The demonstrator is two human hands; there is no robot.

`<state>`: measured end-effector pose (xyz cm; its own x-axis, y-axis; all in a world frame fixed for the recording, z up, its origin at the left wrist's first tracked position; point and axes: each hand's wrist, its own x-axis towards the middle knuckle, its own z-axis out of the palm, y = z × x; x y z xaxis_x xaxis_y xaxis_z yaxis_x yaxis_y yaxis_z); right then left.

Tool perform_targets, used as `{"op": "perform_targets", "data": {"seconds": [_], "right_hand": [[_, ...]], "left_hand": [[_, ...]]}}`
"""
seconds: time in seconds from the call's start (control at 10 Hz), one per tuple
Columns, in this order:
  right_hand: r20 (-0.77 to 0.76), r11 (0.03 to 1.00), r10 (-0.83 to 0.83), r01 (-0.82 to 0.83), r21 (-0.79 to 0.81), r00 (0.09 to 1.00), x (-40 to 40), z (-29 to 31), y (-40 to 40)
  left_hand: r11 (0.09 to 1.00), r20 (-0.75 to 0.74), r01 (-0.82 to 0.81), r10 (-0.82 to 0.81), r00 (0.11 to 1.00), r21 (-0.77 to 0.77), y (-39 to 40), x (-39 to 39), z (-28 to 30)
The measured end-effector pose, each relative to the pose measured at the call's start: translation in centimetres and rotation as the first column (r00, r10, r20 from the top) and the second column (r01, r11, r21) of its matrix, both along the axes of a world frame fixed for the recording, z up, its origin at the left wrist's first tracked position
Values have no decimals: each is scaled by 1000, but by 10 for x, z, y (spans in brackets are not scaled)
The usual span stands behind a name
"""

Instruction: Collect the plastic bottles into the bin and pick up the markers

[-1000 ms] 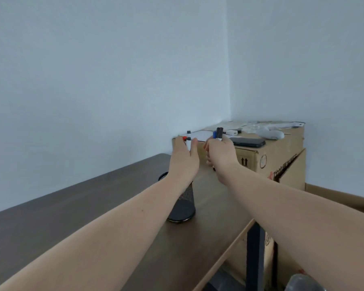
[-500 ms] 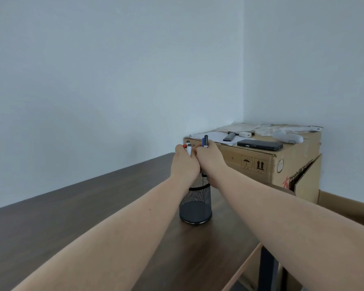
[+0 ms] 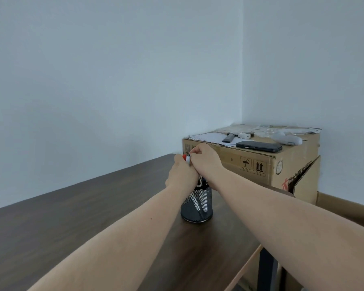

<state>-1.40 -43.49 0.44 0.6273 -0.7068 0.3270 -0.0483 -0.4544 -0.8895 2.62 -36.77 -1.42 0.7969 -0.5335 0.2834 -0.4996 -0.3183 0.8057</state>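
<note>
A black mesh pen holder [image 3: 197, 208] stands on the dark wooden table [image 3: 76, 223] near its right edge. Both my hands are pressed together just above its rim. My left hand [image 3: 182, 175] grips a red-capped marker [image 3: 184, 157] and a white marker [image 3: 188, 160], whose tops stick up above the fist. My right hand [image 3: 206, 162] has its fingers curled over the marker tops. White marker bodies [image 3: 197, 203] show through the mesh inside the holder. No plastic bottle or bin is in view.
A cardboard box [image 3: 261, 164] stands right behind the holder, against the wall corner. On its top lie a black phone [image 3: 259, 146], a remote [image 3: 228, 138], a white charger [image 3: 244, 135], papers and a white device [image 3: 288, 139]. The table's right edge drops off below my right forearm.
Both hands came down from the box top to the holder's rim. The markers in my right hand sank into the holder. My view shifted left, so the box now sits further right.
</note>
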Motion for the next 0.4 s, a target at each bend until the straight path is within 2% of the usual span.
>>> {"op": "perform_targets", "data": {"seconds": [0.2,0.4], "right_hand": [[-115,988,-17,-1,-154,993,-10,-3,-11],[-196,969,-23,-26,-245,980,-24,0,-20]], "left_hand": [[992,26,61,-64,998,110,11,-2,7],[986,123,32,-52,991,162,21,9,4]]}}
